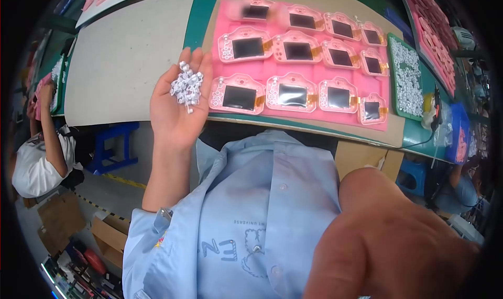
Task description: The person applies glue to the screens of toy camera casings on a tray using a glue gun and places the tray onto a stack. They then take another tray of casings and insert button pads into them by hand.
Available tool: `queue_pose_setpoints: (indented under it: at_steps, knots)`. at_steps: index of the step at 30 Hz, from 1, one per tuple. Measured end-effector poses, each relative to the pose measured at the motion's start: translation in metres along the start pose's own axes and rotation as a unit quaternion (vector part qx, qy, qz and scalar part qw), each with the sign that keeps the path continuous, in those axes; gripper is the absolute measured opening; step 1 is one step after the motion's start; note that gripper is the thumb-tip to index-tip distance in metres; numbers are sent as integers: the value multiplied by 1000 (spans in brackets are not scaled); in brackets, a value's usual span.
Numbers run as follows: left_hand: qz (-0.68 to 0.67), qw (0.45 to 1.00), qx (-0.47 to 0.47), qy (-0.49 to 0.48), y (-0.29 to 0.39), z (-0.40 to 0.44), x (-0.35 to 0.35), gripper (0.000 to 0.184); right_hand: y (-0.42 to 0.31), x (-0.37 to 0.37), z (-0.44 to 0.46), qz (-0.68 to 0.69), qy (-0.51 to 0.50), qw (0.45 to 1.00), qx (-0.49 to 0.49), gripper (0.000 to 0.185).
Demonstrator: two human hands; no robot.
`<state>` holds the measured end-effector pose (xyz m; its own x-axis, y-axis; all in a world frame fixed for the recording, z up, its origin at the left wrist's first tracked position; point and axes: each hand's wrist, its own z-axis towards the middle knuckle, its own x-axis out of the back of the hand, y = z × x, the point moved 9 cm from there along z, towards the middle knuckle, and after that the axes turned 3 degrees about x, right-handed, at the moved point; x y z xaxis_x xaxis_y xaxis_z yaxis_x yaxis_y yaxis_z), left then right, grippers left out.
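My left hand (178,118) is palm up at the table's front edge, fingers slightly cupped, holding a small heap of white plastic pieces (187,87). Beside it, several pink translucent handheld game console shells (242,79) lie in three rows on a pink mat (293,71). Each has a dark screen (297,51) and an orange ribbon cable (316,51) at its right side. White buttons show in some shells at the left. Close to the camera, my right hand (387,241) is raised in front of my blue shirt, large and blurred. Its fingertips are hidden.
A green tray (394,79) of white pieces stands right of the mat. Cardboard (120,53) covers the table at left. A black cable (422,141) lies at the right edge. A co-worker (44,157) sits at far left near a blue stool (112,147).
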<state>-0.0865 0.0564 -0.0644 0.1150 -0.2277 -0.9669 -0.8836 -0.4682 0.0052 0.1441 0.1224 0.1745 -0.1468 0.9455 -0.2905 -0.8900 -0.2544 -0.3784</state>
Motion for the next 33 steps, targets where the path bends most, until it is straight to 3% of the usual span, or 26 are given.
queue_pose_setpoints:
  at_steps: [17, 21, 23, 33]
  knots:
    - [23, 1000, -6, -10, 1, 2, -3, 32, -19, 9, 10, -21, 7, 1000, 2, 17]
    - [32, 998, 32, -44, -5, 1, -8, 31, -21, 9, 10, -21, 14, 1000, 10, 16]
    - [31, 999, 20, -9, -4, -6, -1, 31, -19, 13, 12, -21, 30, 999, 2, 16]
    - [22, 999, 24, -20, -8, -4, -12, 32, -23, 16, 12, -20, 27, 999, 11, 15]
